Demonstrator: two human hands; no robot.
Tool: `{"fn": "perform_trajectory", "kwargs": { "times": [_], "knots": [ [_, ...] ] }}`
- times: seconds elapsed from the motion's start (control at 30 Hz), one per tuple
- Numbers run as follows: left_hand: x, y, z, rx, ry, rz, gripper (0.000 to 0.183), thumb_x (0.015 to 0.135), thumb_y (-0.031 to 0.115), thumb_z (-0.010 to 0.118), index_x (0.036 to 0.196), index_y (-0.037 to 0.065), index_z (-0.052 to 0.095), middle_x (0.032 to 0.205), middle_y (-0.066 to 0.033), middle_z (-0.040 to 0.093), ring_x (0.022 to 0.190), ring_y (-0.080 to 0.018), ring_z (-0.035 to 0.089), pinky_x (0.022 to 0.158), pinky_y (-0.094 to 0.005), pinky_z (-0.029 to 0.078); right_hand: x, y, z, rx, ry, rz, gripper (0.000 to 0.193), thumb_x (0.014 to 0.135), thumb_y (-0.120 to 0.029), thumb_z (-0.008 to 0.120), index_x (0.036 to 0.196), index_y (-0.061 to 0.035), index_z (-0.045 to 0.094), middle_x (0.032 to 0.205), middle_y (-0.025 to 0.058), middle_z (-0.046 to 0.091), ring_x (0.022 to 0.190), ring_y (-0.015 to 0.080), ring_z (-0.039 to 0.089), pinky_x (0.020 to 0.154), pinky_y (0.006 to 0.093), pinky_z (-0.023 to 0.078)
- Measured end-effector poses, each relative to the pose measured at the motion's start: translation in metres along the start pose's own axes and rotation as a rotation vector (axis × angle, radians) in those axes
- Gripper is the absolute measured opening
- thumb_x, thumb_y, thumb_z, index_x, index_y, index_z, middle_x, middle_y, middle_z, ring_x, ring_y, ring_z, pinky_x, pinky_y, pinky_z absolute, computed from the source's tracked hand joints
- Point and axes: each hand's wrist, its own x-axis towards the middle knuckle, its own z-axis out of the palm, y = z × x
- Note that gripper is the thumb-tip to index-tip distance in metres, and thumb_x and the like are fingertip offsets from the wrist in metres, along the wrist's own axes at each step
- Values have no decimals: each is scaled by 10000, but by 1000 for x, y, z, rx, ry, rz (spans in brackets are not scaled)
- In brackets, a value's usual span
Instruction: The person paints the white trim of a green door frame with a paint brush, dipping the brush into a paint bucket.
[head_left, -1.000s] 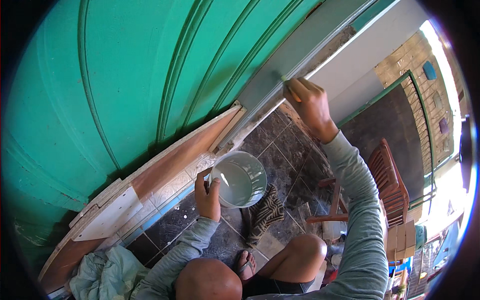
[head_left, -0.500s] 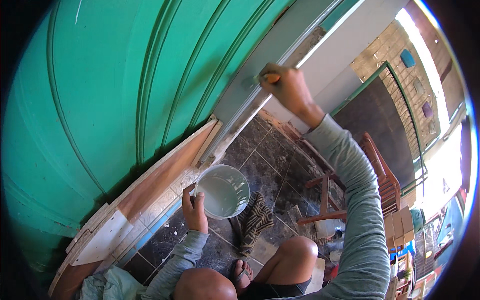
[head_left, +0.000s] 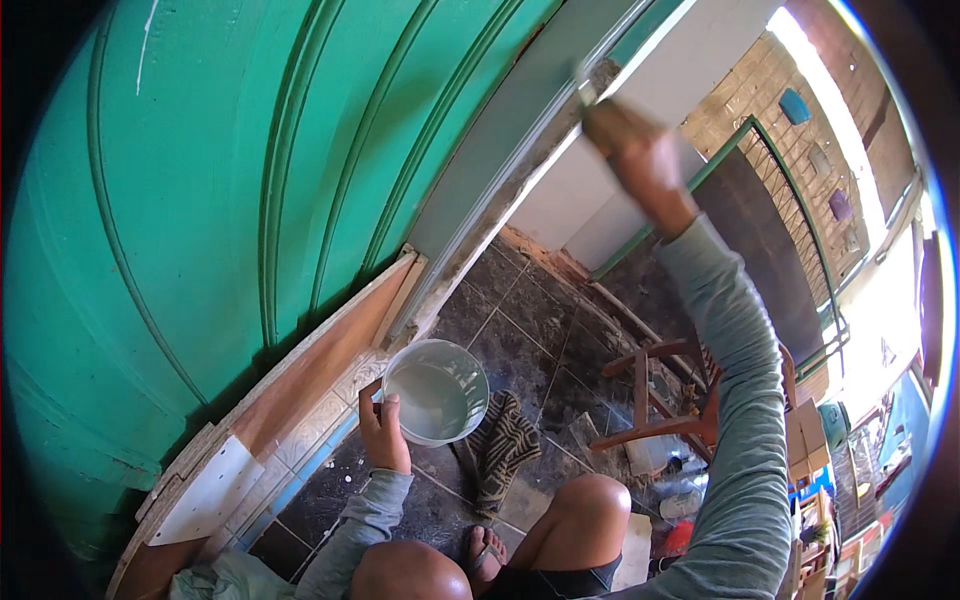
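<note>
My left hand (head_left: 384, 438) grips the rim of a pale plastic bucket (head_left: 468, 385), thumb over the edge. The bucket tilts toward me, with pale, milky liquid in its bottom. My right hand (head_left: 632, 145), smeared by motion, is closed round a paintbrush (head_left: 585, 90) at the grey door frame (head_left: 470, 165). Only the brush's blurred tip shows past the fingers; its handle is hidden by the hand. Whether the tip touches the frame I cannot tell. Beside the frame's left edge stands a ridged green door (head_left: 200, 170).
A patterned cloth (head_left: 505, 455) lies on the dark tiled floor (head_left: 510, 350) beside the bucket. To the right are a reddish wooden chair (head_left: 645, 400) and a green-framed gate (head_left: 750, 240). A wooden board (head_left: 300, 395) runs along the door's foot. Clutter fills the far right.
My right hand has moved up and right along the door frame with the paintbrush. My left hand still holds the bucket, and the whole view has shifted slightly.
</note>
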Motion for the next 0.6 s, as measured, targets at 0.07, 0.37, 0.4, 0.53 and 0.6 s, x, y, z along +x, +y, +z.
{"fn": "perform_trajectory", "kwargs": {
  "times": [0.07,0.37,0.4,0.53,0.6],
  "knots": [
    [-3,4,-4,-1,3,7,377,902,260,546,1192,19,558,830,-56,546,730,-118,483,668,-285,410,-18,-52,17,158,-86,-43,187,826,-122,661,1013,-127,652,886,35,665,653,124,650,518,258,548],
    [-9,12,-5,-27,-6,9,386,908,282,550,1184,11,548,873,-78,574,772,-137,518,730,-295,429,-61,-134,47,660,-294,-34,122,793,-50,657,873,-92,575,706,23,576,639,152,617,545,308,539],
    [-9,14,-4,-43,-18,15,384,908,282,549,1179,10,546,902,-88,584,795,-146,529,752,-298,434,-63,-120,48,672,-247,-19,102,790,-38,651,847,-82,577,713,23,574,637,152,611,570,316,545],
    [-3,-1,-3,-76,-4,30,382,905,277,544,1177,8,540,969,-105,591,832,-159,538,797,-306,436,-26,-39,18,502,-257,258,101,801,-73,716,874,-56,647,850,56,674,749,193,674,688,314,573],
    [0,-8,-3,-9,3,73,382,902,271,539,1174,2,536,1029,-121,582,891,-179,541,841,-321,434,-2,1,-4,534,-49,288,166,817,-114,720,970,-103,657,884,55,699,763,220,697,693,319,578]
  ]
}}
